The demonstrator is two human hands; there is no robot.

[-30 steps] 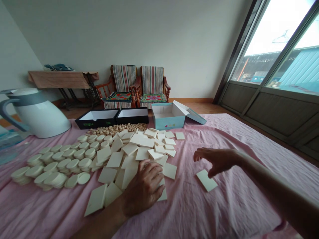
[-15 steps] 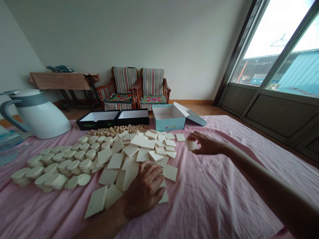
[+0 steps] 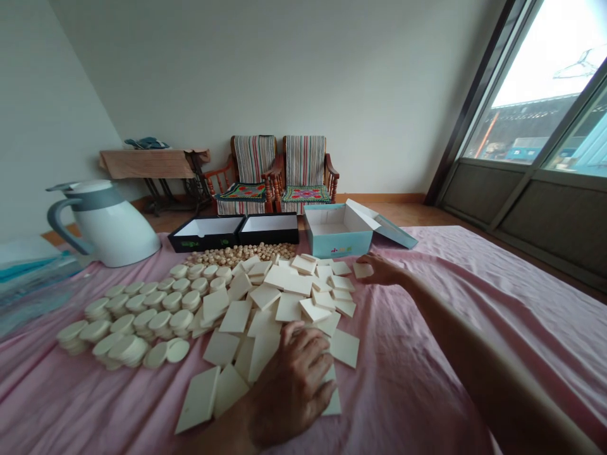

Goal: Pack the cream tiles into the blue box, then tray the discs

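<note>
At the right end of the tile pile, my right hand (image 3: pixel 383 269) pinches a small pale square tile (image 3: pixel 363 270) close to the cloth. My left hand (image 3: pixel 298 379) rests palm down over the near part of the pile, its fingers loosely bent and a little apart. Beneath it are larger pale square tiles (image 3: pixel 344 347); its palm and fingertips are hidden. Square tiles of several sizes (image 3: pixel 265 296) lie overlapping in a loose heap. To their left, round pale discs (image 3: pixel 128 349) stand in short stacks arranged in rows.
Behind the tiles lie many small wooden beads (image 3: pixel 237 254). Two open black boxes (image 3: pixel 203 242) and an open light-blue box (image 3: pixel 339 244) with its lid (image 3: pixel 396 230) stand at the back. A white jug (image 3: pixel 118 230) stands left on the pink cloth (image 3: pixel 417 379).
My right hand has lowered its small tile to the cloth, beside another small tile. My left hand keeps its place on the pile. The view has turned slightly left.
</note>
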